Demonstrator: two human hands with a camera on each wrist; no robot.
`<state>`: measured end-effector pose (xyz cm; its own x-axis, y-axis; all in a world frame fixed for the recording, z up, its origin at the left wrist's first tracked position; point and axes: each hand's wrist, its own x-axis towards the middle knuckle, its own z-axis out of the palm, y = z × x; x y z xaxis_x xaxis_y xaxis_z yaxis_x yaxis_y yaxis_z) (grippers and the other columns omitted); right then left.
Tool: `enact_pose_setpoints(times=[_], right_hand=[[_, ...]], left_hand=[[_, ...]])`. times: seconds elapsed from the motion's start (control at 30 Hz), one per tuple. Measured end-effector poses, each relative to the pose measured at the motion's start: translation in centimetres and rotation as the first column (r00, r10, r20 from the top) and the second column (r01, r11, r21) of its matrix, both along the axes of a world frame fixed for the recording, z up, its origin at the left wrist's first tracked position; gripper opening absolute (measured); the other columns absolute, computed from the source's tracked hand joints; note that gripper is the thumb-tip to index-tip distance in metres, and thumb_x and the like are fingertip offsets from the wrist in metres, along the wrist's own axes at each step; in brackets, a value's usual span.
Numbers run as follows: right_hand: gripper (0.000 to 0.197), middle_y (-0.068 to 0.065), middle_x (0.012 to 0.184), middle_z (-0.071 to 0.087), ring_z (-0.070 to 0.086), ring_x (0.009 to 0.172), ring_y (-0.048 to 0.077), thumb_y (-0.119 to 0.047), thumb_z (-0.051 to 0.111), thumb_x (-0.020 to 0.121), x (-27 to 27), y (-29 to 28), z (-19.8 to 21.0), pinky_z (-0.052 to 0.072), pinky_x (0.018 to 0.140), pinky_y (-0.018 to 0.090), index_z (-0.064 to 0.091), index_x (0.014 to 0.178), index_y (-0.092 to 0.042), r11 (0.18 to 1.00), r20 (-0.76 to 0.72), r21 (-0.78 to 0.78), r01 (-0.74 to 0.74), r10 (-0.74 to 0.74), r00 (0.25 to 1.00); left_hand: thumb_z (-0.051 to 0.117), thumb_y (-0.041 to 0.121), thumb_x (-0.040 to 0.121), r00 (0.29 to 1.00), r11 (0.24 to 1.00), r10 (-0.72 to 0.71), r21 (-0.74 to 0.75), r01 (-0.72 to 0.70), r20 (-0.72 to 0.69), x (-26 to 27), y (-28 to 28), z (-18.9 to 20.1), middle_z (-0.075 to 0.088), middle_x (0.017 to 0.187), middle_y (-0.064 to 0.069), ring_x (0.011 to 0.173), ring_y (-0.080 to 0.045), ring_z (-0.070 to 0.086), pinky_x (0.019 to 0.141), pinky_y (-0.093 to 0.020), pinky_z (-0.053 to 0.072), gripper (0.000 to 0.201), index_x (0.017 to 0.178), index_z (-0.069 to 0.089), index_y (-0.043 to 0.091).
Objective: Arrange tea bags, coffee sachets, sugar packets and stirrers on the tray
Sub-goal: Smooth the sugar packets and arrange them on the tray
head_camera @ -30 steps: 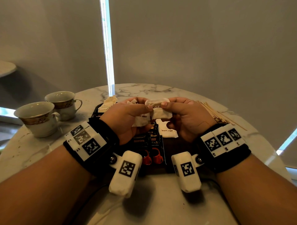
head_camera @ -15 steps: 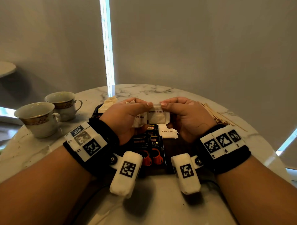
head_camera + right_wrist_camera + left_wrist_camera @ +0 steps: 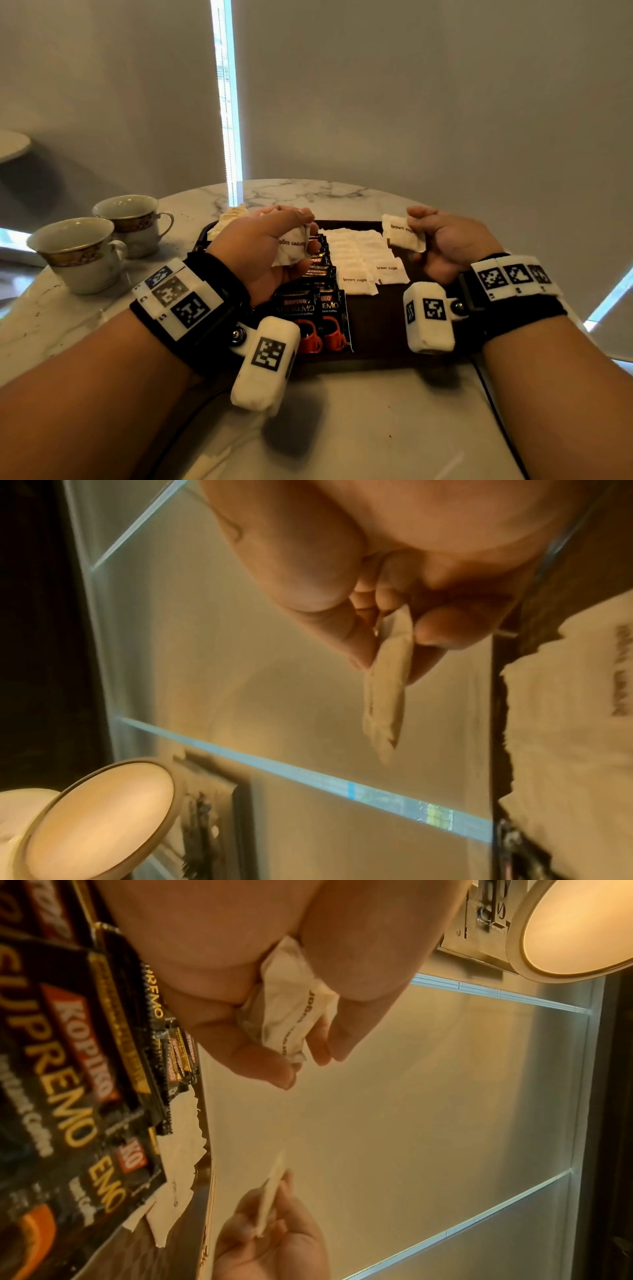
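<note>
Having drawn apart, the hands now split the sugar: right hand pinches one packet between thumb and fingertips, left hand clenches the bunch. Below the fingers, rows already fill the tray, so laying this packet down probably comes next.

Tray: I see it mid-table, in front of me.
Coffee sachets: on tray, left part, in a near-to-far row.
Sugar packets: on tray, right of sachets.
Cups: on table, far left of tray.
My hands: left hand above sachets, right hand above tray's right edge.
</note>
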<state>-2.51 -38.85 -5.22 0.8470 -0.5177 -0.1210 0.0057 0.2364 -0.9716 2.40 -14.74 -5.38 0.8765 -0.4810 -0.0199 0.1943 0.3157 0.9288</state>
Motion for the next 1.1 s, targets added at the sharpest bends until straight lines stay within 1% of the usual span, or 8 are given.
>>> enact_pose_setpoints(times=[0.07, 0.2, 0.3, 0.57, 0.7, 0.87, 1.0, 1.1], right_hand=[[0.021, 0.013, 0.092, 0.067, 0.067, 0.061, 0.022, 0.005, 0.049, 0.095, 0.2, -0.8, -0.9, 0.041, 0.035, 0.023, 0.060, 0.098, -0.013, 1.000, -0.114, -0.005, -0.020, 0.019, 0.993], [0.025, 0.013, 0.102, 0.069, 0.070, 0.081, 0.027, 0.007, 0.051, 0.094, 0.3, -1.1, -1.8, 0.054, 0.054, 0.035, 0.063, 0.107, -0.011, 0.990, -0.314, -0.101, -0.099, 0.063, 0.947], [0.025, 0.012, 0.104, 0.069, 0.069, 0.085, 0.027, 0.008, 0.052, 0.093, 0.3, -1.2, -1.8, 0.056, 0.060, 0.038, 0.063, 0.104, -0.010, 0.982, -0.368, -0.128, -0.141, 0.085, 0.926], [0.027, 0.010, 0.106, 0.071, 0.068, 0.088, 0.024, 0.011, 0.056, 0.089, 0.6, -1.5, -1.9, 0.052, 0.095, 0.044, 0.066, 0.103, -0.010, 0.942, -0.448, -0.251, -0.223, 0.091, 0.890], [0.023, 0.007, 0.102, 0.073, 0.070, 0.077, 0.020, 0.006, 0.058, 0.091, 0.5, -1.5, -1.8, 0.053, 0.060, 0.030, 0.066, 0.105, -0.012, 0.932, -0.453, -0.284, -0.223, 0.075, 0.888], [0.021, 0.014, 0.103, 0.075, 0.071, 0.087, 0.029, -0.001, 0.070, 0.083, 0.3, -1.3, -1.9, 0.045, 0.057, 0.032, 0.072, 0.099, -0.014, 0.945, -0.425, -0.288, -0.155, 0.019, 0.905], [0.022, 0.009, 0.087, 0.075, 0.062, 0.072, 0.022, -0.001, 0.069, 0.084, 0.0, -1.1, -1.7, 0.043, 0.053, 0.030, 0.072, 0.102, -0.014, 0.950, -0.390, -0.285, -0.129, 0.008, 0.921], [0.024, 0.009, 0.091, 0.075, 0.062, 0.068, 0.020, -0.003, 0.068, 0.083, -0.2, -1.1, -1.6, 0.045, 0.051, 0.030, 0.071, 0.104, -0.015, 0.951, -0.357, -0.291, -0.105, -0.006, 0.934]], left_hand=[[0.067, 0.017, 0.093, 1.000, 1.000, -0.004, 0.004, 0.004, -0.006, 0.0, 0.0, 0.0, 0.067, 0.086, -0.006, 0.065, -0.017, 0.064, 0.048, -0.026, 0.049, 0.022, 0.111, 0.058, 0.009], [0.065, 0.017, 0.094, 1.000, 1.000, -0.010, 0.004, 0.010, -0.008, 0.0, 0.1, 0.0, 0.067, 0.085, -0.006, 0.064, -0.017, 0.064, 0.048, -0.026, 0.049, 0.015, 0.106, 0.059, 0.010], [0.064, 0.017, 0.095, 1.000, 1.000, -0.013, 0.002, 0.013, -0.009, 0.0, 0.0, 0.0, 0.067, 0.084, -0.006, 0.063, -0.016, 0.064, 0.049, -0.025, 0.049, 0.012, 0.104, 0.060, 0.010], [0.063, 0.018, 0.096, 1.000, 1.000, -0.009, 0.014, 0.010, -0.020, -0.1, 0.0, 0.0, 0.067, 0.082, -0.005, 0.063, -0.016, 0.064, 0.049, -0.025, 0.049, 0.009, 0.101, 0.061, 0.010], [0.063, 0.017, 0.095, 0.999, 1.000, -0.005, 0.018, 0.006, -0.042, -0.2, 0.0, 0.0, 0.067, 0.089, -0.008, 0.066, -0.017, 0.065, 0.049, -0.026, 0.050, 0.012, 0.104, 0.064, 0.009], [0.061, 0.019, 0.094, 0.995, 1.000, -0.026, -0.018, 0.025, -0.100, -0.3, 0.1, 0.1, 0.065, 0.100, -0.013, 0.071, -0.022, 0.066, 0.053, -0.029, 0.054, 0.027, 0.117, 0.065, 0.008], [0.047, 0.019, 0.092, 0.987, 0.996, -0.057, -0.074, 0.046, -0.152, -0.4, 0.3, 0.4, 0.068, 0.096, -0.015, 0.073, -0.028, 0.071, 0.062, -0.034, 0.057, 0.035, 0.121, 0.063, 0.005], [0.038, 0.017, 0.089, 0.977, 0.989, -0.106, -0.121, 0.084, -0.187, -0.4, 0.5, 0.5, 0.067, 0.106, -0.021, 0.077, -0.034, 0.072, 0.067, -0.039, 0.060, 0.037, 0.115, 0.061, 0.004]])
